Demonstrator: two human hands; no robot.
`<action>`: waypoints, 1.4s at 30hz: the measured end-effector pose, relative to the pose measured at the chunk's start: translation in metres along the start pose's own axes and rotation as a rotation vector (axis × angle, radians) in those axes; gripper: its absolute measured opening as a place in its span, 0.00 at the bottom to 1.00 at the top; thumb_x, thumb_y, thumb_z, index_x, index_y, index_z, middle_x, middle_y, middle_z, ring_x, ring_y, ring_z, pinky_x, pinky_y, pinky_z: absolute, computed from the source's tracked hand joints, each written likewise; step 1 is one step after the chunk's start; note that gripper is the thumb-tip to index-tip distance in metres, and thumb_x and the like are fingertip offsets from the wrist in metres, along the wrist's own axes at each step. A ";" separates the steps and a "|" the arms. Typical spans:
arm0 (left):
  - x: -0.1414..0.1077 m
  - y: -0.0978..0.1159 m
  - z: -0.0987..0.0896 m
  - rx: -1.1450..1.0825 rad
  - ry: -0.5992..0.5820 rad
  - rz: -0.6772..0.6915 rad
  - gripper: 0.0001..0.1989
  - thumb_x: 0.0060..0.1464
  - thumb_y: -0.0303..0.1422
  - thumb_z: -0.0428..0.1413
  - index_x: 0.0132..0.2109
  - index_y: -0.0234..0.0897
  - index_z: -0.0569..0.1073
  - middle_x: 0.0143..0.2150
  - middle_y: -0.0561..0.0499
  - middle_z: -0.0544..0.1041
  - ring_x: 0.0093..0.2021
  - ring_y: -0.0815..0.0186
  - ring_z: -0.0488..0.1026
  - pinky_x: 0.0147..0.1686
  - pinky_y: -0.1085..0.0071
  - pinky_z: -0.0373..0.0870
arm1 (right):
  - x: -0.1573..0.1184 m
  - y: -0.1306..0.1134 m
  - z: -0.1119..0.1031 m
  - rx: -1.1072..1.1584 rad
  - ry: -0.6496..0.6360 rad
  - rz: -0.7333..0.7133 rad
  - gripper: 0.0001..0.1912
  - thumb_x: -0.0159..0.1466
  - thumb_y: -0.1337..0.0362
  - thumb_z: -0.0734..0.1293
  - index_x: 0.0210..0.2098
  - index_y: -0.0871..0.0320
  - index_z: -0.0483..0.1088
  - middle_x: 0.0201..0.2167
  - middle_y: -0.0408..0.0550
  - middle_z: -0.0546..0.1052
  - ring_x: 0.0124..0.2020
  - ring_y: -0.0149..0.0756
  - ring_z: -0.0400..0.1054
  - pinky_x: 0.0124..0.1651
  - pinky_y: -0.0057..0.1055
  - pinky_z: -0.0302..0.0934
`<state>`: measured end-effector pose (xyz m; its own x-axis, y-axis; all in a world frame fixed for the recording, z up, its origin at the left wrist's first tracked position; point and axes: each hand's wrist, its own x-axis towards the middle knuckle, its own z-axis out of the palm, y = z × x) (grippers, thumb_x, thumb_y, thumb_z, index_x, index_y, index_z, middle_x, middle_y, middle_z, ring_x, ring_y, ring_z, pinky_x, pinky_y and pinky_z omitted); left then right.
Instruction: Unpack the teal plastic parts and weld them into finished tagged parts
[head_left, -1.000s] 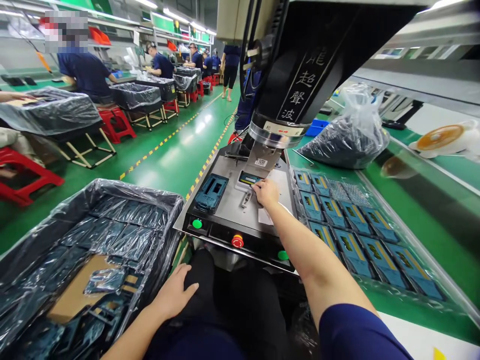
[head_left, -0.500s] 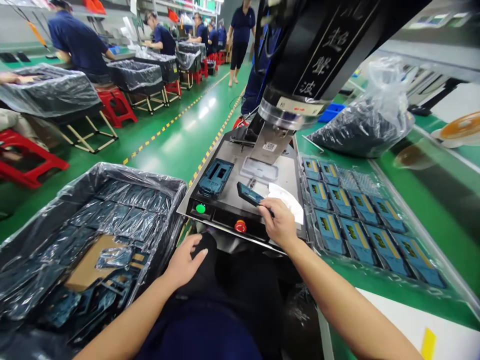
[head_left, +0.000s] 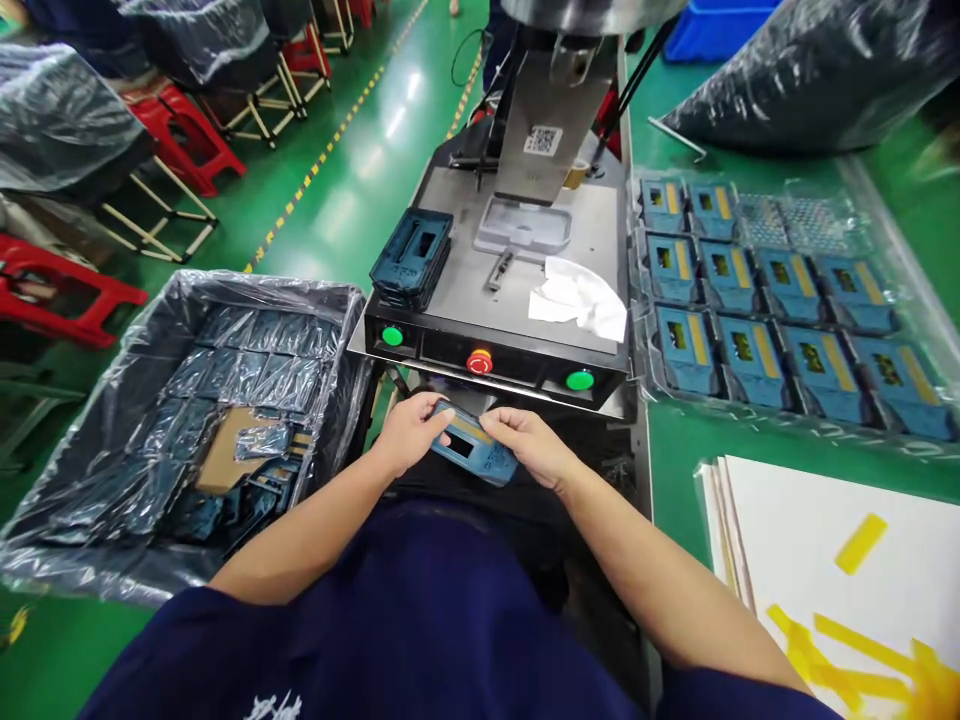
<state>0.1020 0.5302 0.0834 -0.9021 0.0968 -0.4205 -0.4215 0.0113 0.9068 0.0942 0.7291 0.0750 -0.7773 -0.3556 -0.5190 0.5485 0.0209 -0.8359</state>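
Left hand [head_left: 409,432], right hand [head_left: 529,447] together, clamped on a blue plastic housing [head_left: 474,452], just below the ultrasonic welder's control panel [head_left: 487,365]

Bright overhead light all round — glare streaks the green floor [head_left: 379,120] and the steel plate [head_left: 457,270], shadows under my hands [head_left: 409,435] stay soft, and the wide lens bows the edges, the bag [head_left: 825,80] slightly blurred.
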 end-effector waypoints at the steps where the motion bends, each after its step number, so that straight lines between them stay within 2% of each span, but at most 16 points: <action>1: -0.001 -0.002 0.000 -0.013 0.008 -0.025 0.18 0.47 0.40 0.64 0.41 0.33 0.72 0.30 0.53 0.76 0.22 0.73 0.73 0.25 0.75 0.70 | 0.000 0.003 -0.001 -0.067 0.000 -0.031 0.23 0.50 0.46 0.75 0.32 0.59 0.74 0.24 0.42 0.75 0.24 0.29 0.66 0.31 0.28 0.61; 5: -0.005 -0.009 -0.003 0.023 0.026 -0.084 0.19 0.46 0.40 0.65 0.41 0.33 0.71 0.29 0.55 0.76 0.21 0.73 0.72 0.22 0.76 0.68 | 0.002 0.014 -0.002 -0.315 0.009 -0.140 0.18 0.52 0.51 0.73 0.35 0.58 0.75 0.26 0.42 0.75 0.26 0.31 0.66 0.30 0.29 0.61; 8: -0.006 -0.015 -0.004 0.096 0.011 -0.073 0.19 0.47 0.40 0.64 0.42 0.34 0.72 0.28 0.55 0.75 0.21 0.73 0.72 0.23 0.76 0.68 | 0.003 0.018 -0.001 -0.430 0.023 -0.198 0.15 0.54 0.52 0.71 0.35 0.56 0.75 0.28 0.43 0.76 0.27 0.33 0.67 0.31 0.29 0.62; 13: -0.007 -0.016 -0.005 0.244 0.018 0.001 0.16 0.50 0.41 0.61 0.41 0.34 0.73 0.27 0.54 0.75 0.22 0.69 0.73 0.25 0.73 0.69 | 0.001 0.020 -0.001 -0.473 0.022 -0.282 0.14 0.57 0.53 0.69 0.34 0.56 0.75 0.29 0.44 0.77 0.29 0.34 0.68 0.32 0.30 0.62; 16: -0.008 -0.011 -0.002 0.373 0.053 0.045 0.17 0.53 0.42 0.58 0.45 0.35 0.73 0.30 0.52 0.76 0.24 0.67 0.74 0.28 0.69 0.71 | 0.001 0.021 0.000 -0.387 0.035 -0.265 0.15 0.57 0.51 0.68 0.36 0.57 0.75 0.30 0.45 0.78 0.29 0.34 0.68 0.33 0.30 0.63; 17: -0.009 -0.009 0.000 0.450 0.087 0.065 0.18 0.55 0.42 0.57 0.48 0.35 0.72 0.33 0.50 0.77 0.27 0.65 0.76 0.32 0.67 0.72 | 0.002 0.022 0.001 -0.324 0.038 -0.244 0.17 0.58 0.50 0.68 0.36 0.57 0.75 0.30 0.45 0.78 0.29 0.34 0.68 0.33 0.31 0.63; 19: -0.013 -0.006 0.006 0.635 0.180 0.129 0.24 0.54 0.45 0.57 0.54 0.35 0.70 0.44 0.44 0.78 0.41 0.57 0.78 0.44 0.61 0.73 | 0.003 0.024 0.005 -0.179 0.042 -0.216 0.20 0.59 0.47 0.66 0.36 0.58 0.76 0.31 0.46 0.78 0.30 0.35 0.69 0.35 0.32 0.64; 21: -0.018 -0.004 0.013 0.793 0.241 0.203 0.37 0.49 0.49 0.61 0.60 0.34 0.65 0.55 0.38 0.73 0.55 0.50 0.71 0.54 0.57 0.68 | 0.003 0.028 0.009 -0.080 0.049 -0.232 0.22 0.60 0.44 0.65 0.37 0.57 0.76 0.33 0.46 0.78 0.32 0.35 0.70 0.39 0.33 0.65; 24: -0.023 -0.003 0.020 0.888 0.225 0.251 0.52 0.39 0.53 0.66 0.66 0.32 0.58 0.61 0.34 0.67 0.61 0.46 0.65 0.58 0.54 0.64 | 0.003 0.032 0.013 -0.039 0.062 -0.293 0.24 0.61 0.43 0.64 0.37 0.56 0.77 0.35 0.47 0.79 0.37 0.38 0.71 0.44 0.35 0.65; 26: -0.023 -0.002 0.022 0.890 0.193 0.248 0.49 0.42 0.53 0.65 0.65 0.32 0.59 0.60 0.35 0.68 0.60 0.47 0.67 0.58 0.55 0.64 | 0.002 0.033 0.014 -0.009 0.064 -0.306 0.24 0.61 0.41 0.64 0.36 0.56 0.77 0.34 0.47 0.79 0.37 0.38 0.72 0.45 0.35 0.65; 29: -0.021 0.002 0.018 0.858 0.168 0.249 0.34 0.52 0.47 0.60 0.61 0.34 0.66 0.58 0.39 0.72 0.58 0.51 0.69 0.59 0.58 0.64 | 0.000 0.029 0.013 0.070 0.055 -0.265 0.26 0.61 0.39 0.64 0.34 0.57 0.78 0.32 0.48 0.80 0.36 0.39 0.72 0.45 0.36 0.66; 32: -0.018 0.005 0.012 0.811 0.178 0.228 0.23 0.57 0.41 0.56 0.56 0.35 0.71 0.53 0.42 0.77 0.53 0.55 0.73 0.56 0.61 0.67 | -0.002 0.023 0.012 0.120 0.036 -0.199 0.29 0.59 0.37 0.64 0.33 0.57 0.78 0.32 0.49 0.80 0.37 0.41 0.73 0.45 0.38 0.66; 35: -0.016 0.002 0.007 0.703 0.196 0.169 0.20 0.57 0.41 0.56 0.54 0.38 0.73 0.45 0.46 0.79 0.39 0.61 0.78 0.46 0.65 0.71 | -0.001 0.022 0.012 0.123 0.062 -0.162 0.30 0.57 0.35 0.65 0.33 0.57 0.78 0.32 0.50 0.80 0.37 0.42 0.74 0.45 0.39 0.67; 38: -0.014 -0.004 0.005 0.518 0.191 0.106 0.20 0.56 0.43 0.57 0.52 0.39 0.74 0.39 0.50 0.79 0.26 0.68 0.75 0.34 0.70 0.72 | 0.001 0.024 0.010 0.104 0.081 -0.155 0.31 0.58 0.35 0.63 0.35 0.57 0.78 0.33 0.51 0.80 0.37 0.42 0.74 0.45 0.39 0.67; 40: -0.014 -0.007 0.005 0.373 0.176 0.083 0.20 0.54 0.44 0.58 0.50 0.37 0.74 0.36 0.51 0.78 0.23 0.70 0.73 0.29 0.73 0.70 | 0.000 0.022 0.007 0.008 0.080 -0.195 0.30 0.60 0.37 0.62 0.37 0.58 0.78 0.35 0.51 0.80 0.38 0.42 0.74 0.46 0.41 0.67; 42: -0.016 -0.006 0.006 0.229 0.188 0.073 0.21 0.52 0.46 0.59 0.48 0.36 0.74 0.33 0.52 0.76 0.22 0.71 0.72 0.25 0.74 0.68 | -0.005 0.015 0.002 -0.206 0.070 -0.307 0.27 0.61 0.40 0.63 0.41 0.57 0.77 0.38 0.52 0.80 0.41 0.43 0.73 0.49 0.43 0.67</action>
<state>0.1197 0.5344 0.0845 -0.9397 -0.0800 -0.3325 -0.3419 0.2370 0.9093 0.1071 0.7295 0.0650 -0.9192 -0.3095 -0.2434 0.2186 0.1131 -0.9693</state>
